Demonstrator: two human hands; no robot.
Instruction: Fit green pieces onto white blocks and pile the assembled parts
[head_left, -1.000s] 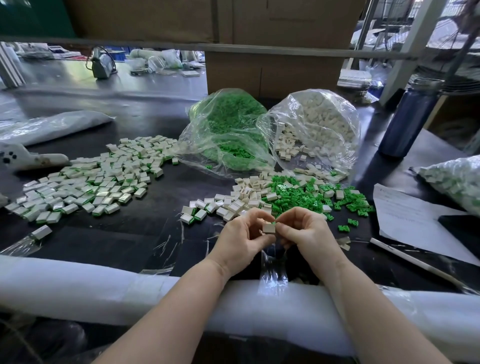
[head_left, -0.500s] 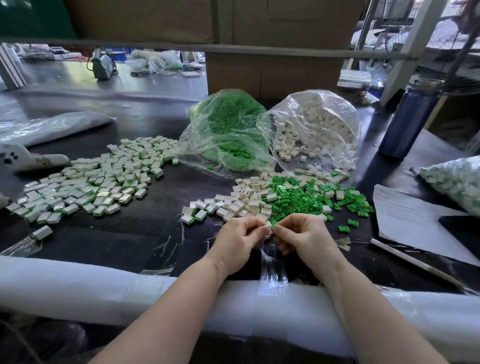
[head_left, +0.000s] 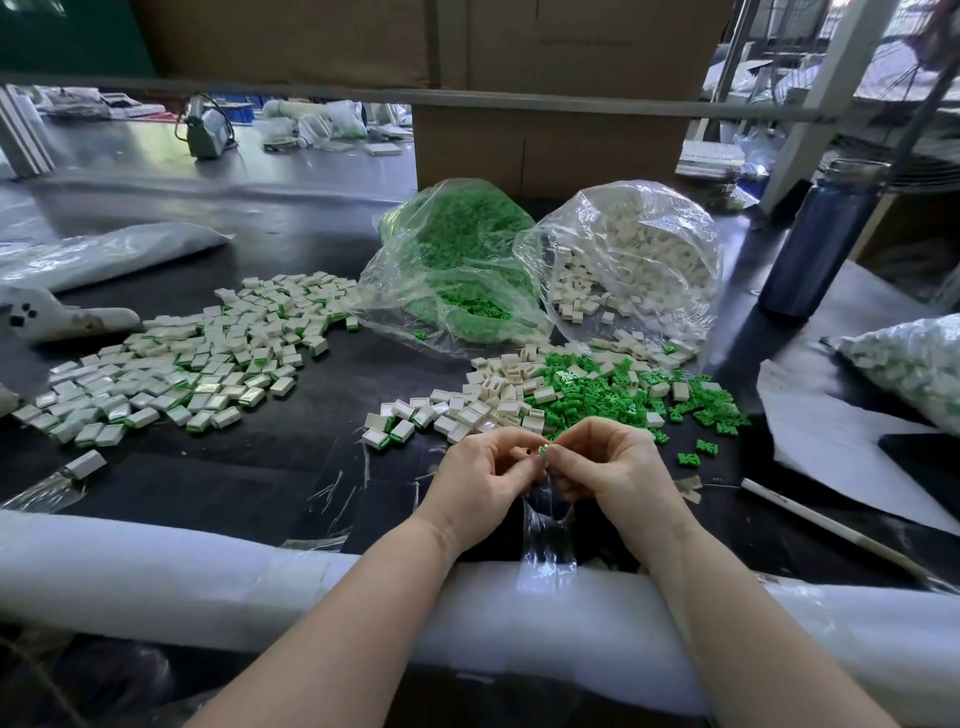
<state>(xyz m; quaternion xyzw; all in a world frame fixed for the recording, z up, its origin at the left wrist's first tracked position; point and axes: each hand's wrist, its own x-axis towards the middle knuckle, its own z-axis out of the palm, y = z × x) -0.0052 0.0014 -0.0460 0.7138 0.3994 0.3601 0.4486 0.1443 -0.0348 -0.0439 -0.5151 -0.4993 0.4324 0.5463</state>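
a second ago a whole white block face showed between the fingertips; half a second ago the hands had dropped lower and closed over it, and now only a speck of green piece (head_left: 543, 448) peeks out where the two hands meet, with the white block itself hidden behind the fingers. the left hand (head_left: 480, 486) is curled with thumb and forefinger pinching at that spot, and the right hand (head_left: 613, 475) is curled the same way, its fingertips pinching the green piece from the other side, so both hands are pressed together on one small part near the front edge of the bench (head_left: 291, 467). this reads as the press-fit step: the green piece looks to be going in or just seated, though whether it has clicked home cannot be told. the supply heap of loose blocks and green pieces (head_left: 582, 395) lies just beyond the hands, unchanged, and the pile of assembled parts (head_left: 176, 374) spreads toward the left edge, also unchanged. if the fit is good, the part belongs on that left pile next, a reach well clear of the clear film strip (head_left: 545, 540) hanging under the hands.
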